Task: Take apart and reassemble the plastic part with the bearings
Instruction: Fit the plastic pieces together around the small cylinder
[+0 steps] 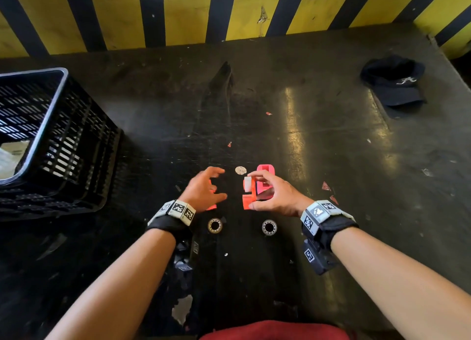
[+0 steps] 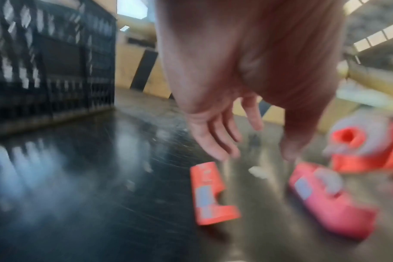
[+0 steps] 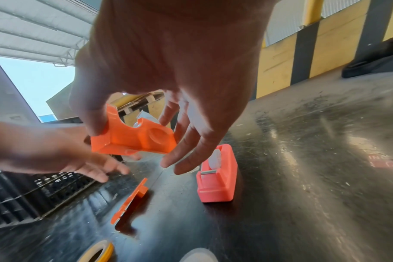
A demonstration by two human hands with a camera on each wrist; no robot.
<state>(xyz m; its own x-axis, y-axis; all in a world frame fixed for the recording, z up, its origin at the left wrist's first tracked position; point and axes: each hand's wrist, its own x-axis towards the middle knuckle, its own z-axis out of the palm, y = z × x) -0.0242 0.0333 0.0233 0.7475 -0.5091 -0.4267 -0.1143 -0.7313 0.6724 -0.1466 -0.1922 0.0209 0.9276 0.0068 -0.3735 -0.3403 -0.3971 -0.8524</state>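
Note:
My right hand (image 1: 251, 190) grips an orange plastic part (image 1: 247, 195) with a white roller, thumb on one end and fingers on the other, held just above the table; the right wrist view shows this orange part (image 3: 132, 139) close up. A pink housing (image 1: 266, 172) stands on the table behind it. My left hand (image 1: 219, 184) hovers open, fingers spread, over a flat orange plate (image 2: 210, 195) lying on the table. Two metal bearings (image 1: 214, 225) (image 1: 269, 227) lie near my wrists. A small white disc (image 1: 240, 170) lies between the hands.
A black slatted crate (image 1: 51, 135) stands at the left. A dark cap (image 1: 393, 80) lies at the far right. A yellow-and-black striped wall (image 1: 229, 10) bounds the back of the dark, scratched table (image 1: 331, 135). Small red scraps (image 1: 326, 186) lie right of my right hand.

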